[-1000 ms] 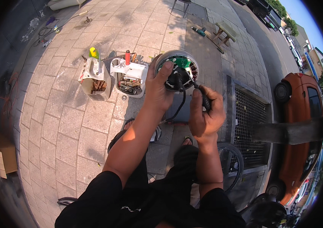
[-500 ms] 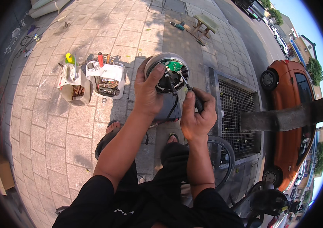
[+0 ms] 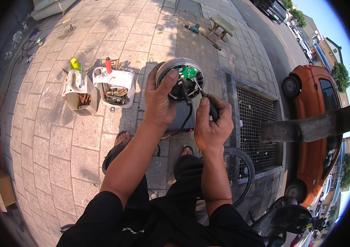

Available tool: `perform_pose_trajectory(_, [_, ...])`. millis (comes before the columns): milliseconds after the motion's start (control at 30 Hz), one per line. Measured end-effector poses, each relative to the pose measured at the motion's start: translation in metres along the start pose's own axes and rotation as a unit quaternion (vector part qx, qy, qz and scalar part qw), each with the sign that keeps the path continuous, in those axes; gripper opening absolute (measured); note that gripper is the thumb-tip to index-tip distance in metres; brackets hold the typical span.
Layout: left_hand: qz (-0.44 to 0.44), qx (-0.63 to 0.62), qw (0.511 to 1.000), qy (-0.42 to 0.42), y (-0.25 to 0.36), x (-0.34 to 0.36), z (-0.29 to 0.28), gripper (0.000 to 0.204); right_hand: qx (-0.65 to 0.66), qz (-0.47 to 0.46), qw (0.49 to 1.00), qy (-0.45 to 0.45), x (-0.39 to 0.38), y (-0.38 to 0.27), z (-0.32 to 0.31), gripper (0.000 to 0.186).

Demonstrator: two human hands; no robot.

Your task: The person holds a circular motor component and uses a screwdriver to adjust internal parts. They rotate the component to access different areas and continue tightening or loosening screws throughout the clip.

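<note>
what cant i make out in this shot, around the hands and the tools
All in the head view:
- Tip of the thin-shafted tool: too small to tell what it touches inside the round housing.
- Left hand: some fingers hidden behind the housing.
- Far end of the black cable: lost near the left forearm.
- Small items in the right-hand white container: jumbled, too small to identify.

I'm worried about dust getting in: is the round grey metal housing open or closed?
Open: the round grey metal housing, held in the left hand, shows a green circuit board inside its rim.
</note>
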State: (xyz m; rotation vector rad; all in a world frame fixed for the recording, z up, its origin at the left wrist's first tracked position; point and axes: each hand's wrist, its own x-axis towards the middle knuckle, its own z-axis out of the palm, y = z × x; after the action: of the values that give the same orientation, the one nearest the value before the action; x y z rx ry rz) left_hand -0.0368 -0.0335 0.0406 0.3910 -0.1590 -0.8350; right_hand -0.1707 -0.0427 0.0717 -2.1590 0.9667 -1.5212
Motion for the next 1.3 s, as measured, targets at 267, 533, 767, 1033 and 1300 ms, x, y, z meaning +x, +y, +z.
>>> perform_pose_trajectory(267, [-0.007,-0.018,1.000,-0.005,-0.001,0.004,-0.008,0.063,-0.008,-0.018,1.000,-0.003,-0.002,0.004,0.001,0.020])
perform_pose_trajectory(533, [0.014,0.021,1.000,-0.002,0.000,0.001,-0.005,0.050,0.005,0.002,1.000,-0.011,-0.003,0.002,0.002,0.021])
perform_pose_trajectory(767, [0.064,0.073,0.995,-0.002,0.000,0.000,-0.006,0.061,-0.012,0.099,0.993,-0.060,-0.006,-0.010,-0.004,0.023])
perform_pose_trajectory(1033, [0.118,0.135,0.984,-0.020,-0.001,-0.001,-0.008,0.065,0.117,0.181,0.971,-0.098,0.001,-0.003,-0.008,0.032])
perform_pose_trajectory(1300, [0.122,0.160,0.979,-0.027,-0.002,-0.003,-0.007,0.064,0.291,0.366,0.869,-0.162,0.007,-0.001,-0.018,0.036])
